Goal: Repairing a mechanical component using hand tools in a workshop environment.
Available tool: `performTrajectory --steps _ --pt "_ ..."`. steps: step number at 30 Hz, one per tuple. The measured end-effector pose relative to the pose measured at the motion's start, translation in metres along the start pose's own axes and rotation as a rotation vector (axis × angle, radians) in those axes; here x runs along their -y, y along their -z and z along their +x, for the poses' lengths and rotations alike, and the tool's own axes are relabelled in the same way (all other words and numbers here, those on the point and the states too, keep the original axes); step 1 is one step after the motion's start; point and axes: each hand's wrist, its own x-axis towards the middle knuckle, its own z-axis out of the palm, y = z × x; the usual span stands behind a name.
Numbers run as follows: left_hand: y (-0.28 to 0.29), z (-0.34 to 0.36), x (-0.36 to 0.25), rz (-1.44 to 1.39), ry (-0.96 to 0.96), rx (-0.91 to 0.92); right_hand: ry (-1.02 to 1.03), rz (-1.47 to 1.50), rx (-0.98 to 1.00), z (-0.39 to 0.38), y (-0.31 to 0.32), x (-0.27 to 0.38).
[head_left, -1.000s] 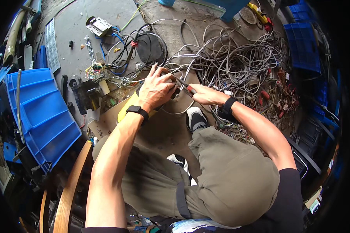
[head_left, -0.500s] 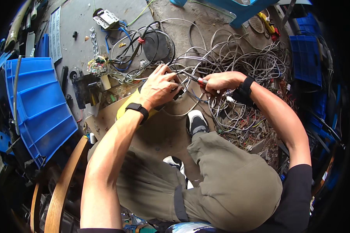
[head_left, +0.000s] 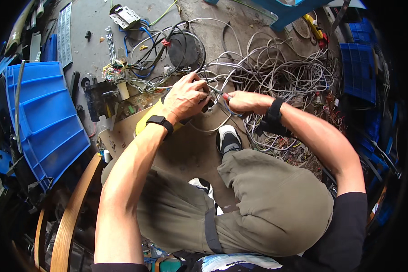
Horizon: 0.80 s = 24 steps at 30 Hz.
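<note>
Black sleeves [head_left: 350, 226], black wristbands [head_left: 274, 114] and baggy olive trousers [head_left: 272, 204] are worn.

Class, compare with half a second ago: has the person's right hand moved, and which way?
Yes: judged against the upper black-and-white shoe, the right hand has shifted left, closer to the left hand.

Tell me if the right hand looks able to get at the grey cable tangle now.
Likely yes: the grey cable tangle lies close to the right hand with nothing visible between, though it grips a red-handled tool.
</note>
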Motion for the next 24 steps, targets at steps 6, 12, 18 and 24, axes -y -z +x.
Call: performTrajectory --steps 6,12,18,24 --pt "-0.001 0.001 0.002 -0.001 -0.013 0.016 -0.059 0.276 0.067 0.006 0.009 -0.019" --pt "0.000 -0.001 0.002 -0.006 -0.020 0.008 -0.096 0.123 0.053 0.008 0.011 -0.009" --pt "0.008 0.000 0.009 -0.068 0.038 0.086 0.200 -0.155 -0.310 0.004 0.000 -0.006" --pt "0.001 0.005 0.001 -0.144 0.383 -0.139 0.412 -0.205 -0.417 0.012 -0.001 -0.025"
